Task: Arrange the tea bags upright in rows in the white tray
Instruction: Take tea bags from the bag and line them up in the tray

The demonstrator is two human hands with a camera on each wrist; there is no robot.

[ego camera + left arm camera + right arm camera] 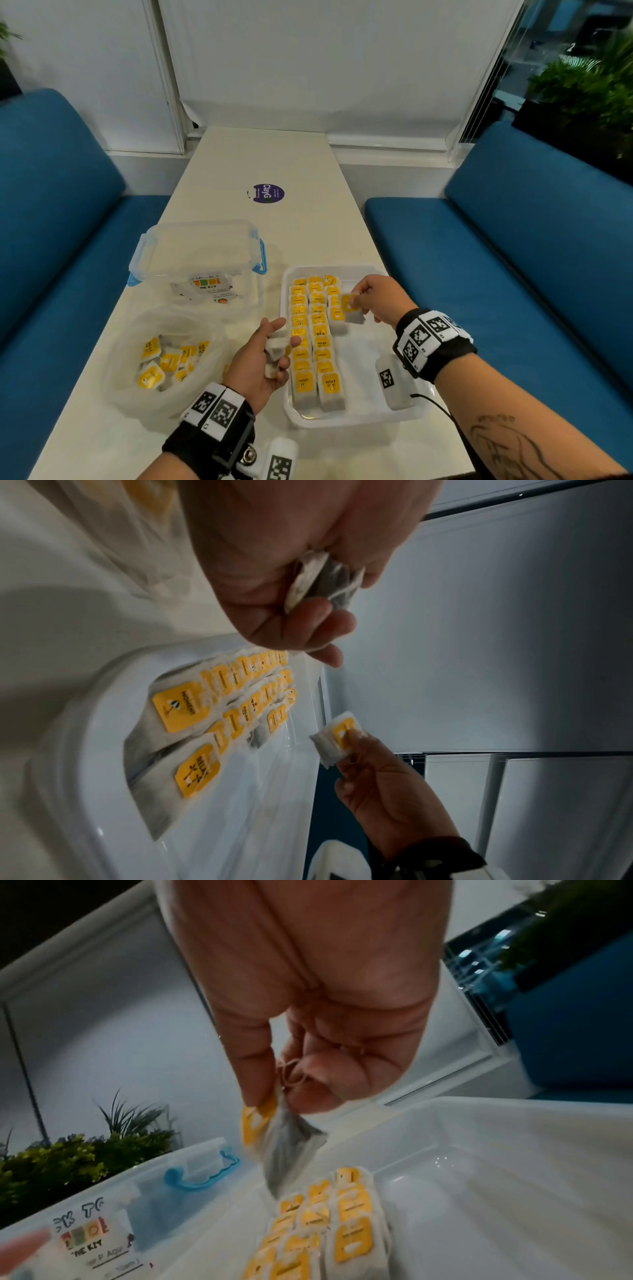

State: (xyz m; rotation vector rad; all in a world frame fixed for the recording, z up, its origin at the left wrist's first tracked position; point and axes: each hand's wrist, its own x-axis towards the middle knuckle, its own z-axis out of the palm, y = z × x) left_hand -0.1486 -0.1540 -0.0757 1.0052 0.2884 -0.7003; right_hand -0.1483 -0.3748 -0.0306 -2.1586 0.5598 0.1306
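The white tray (pixel 373 416) lies on the table in front of me, with several yellow-tagged tea bags (pixel 317 337) leaning in two long rows and a short third row at the far end. My right hand (pixel 371 299) hovers over the third row and pinches one tea bag (pixel 350 306) by its yellow tag (pixel 255 1121); the bag hangs down above the rows. My left hand (pixel 263 356) stays just left of the tray and grips a few tea bags (pixel 275 347) in curled fingers (pixel 308 620). The tray's right part is bare.
A clear plastic bag (pixel 164 363) holding several loose tea bags lies left of my left hand. A clear lidded box with blue clips (pixel 202 260) stands behind it. A purple sticker (pixel 269 193) marks the table's middle. Blue benches (pixel 513 246) flank the table.
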